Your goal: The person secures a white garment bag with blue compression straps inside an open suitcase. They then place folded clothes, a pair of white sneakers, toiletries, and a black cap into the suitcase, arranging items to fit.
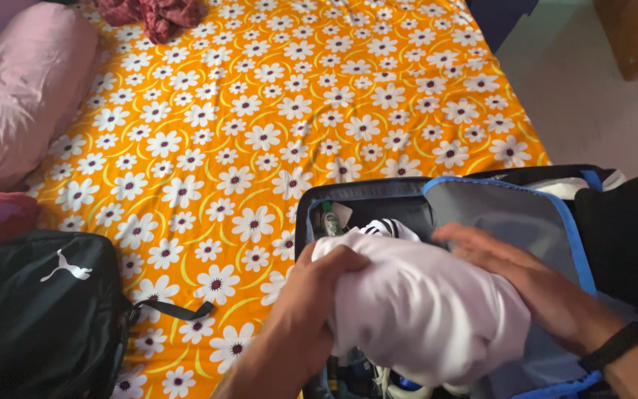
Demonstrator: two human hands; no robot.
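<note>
An open dark suitcase (367, 193) with a grey, blue-edged inner flap (515, 214) lies on the bed at the lower right. My left hand (311, 295) grips the left edge of a folded white garment (426, 310) that sits over the suitcase's packed half. My right hand (526, 277) lies flat, fingers together, on the garment's right side against the flap; a black band is on that wrist. A black-and-white striped piece (385, 227) and a small green and white item (330, 219) show under the garment.
The bed is covered by an orange sheet with white flowers (260, 111). A black bag (38, 310) with a strap lies at the lower left. A pink pillow (16, 89) is at the left edge, and crumpled maroon clothes (153, 13) lie at the top. Pale floor (592, 103) is to the right.
</note>
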